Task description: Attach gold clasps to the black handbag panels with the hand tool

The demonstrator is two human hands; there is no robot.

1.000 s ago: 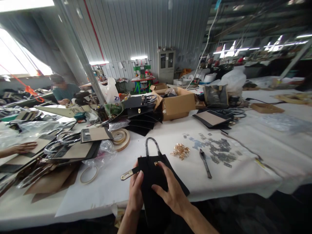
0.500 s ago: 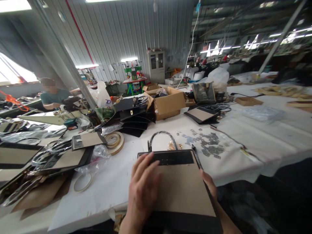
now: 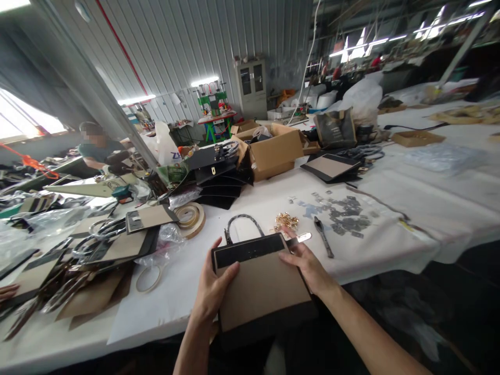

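A black handbag panel with a beige board face (image 3: 261,286) is tilted up at the table's front edge. Its dark curved handle (image 3: 246,217) stands out beyond the top. My left hand (image 3: 216,281) grips the left edge, thumb on the face. My right hand (image 3: 304,263) closes on the upper right edge, its thumb on the face and fingers behind. A dark strap with a shiny tip (image 3: 300,239) juts out beside the right fingers. Gold-coloured metal fittings (image 3: 287,221) lie just past the panel. Right of them rests a dark slim tool (image 3: 323,237), apart from my hands.
Flat metal plates (image 3: 349,216) are scattered at right. Tape rolls (image 3: 191,219) and stacked bag panels (image 3: 121,250) lie at left. A cardboard box (image 3: 275,153) stands behind. Another person's hand (image 3: 8,292) shows at the left edge; a person (image 3: 97,148) sits farther back.
My left hand has gone from lying over the panel's face to gripping its left edge. My right hand has moved up the right edge. More gold fittings show, and the view has shifted.
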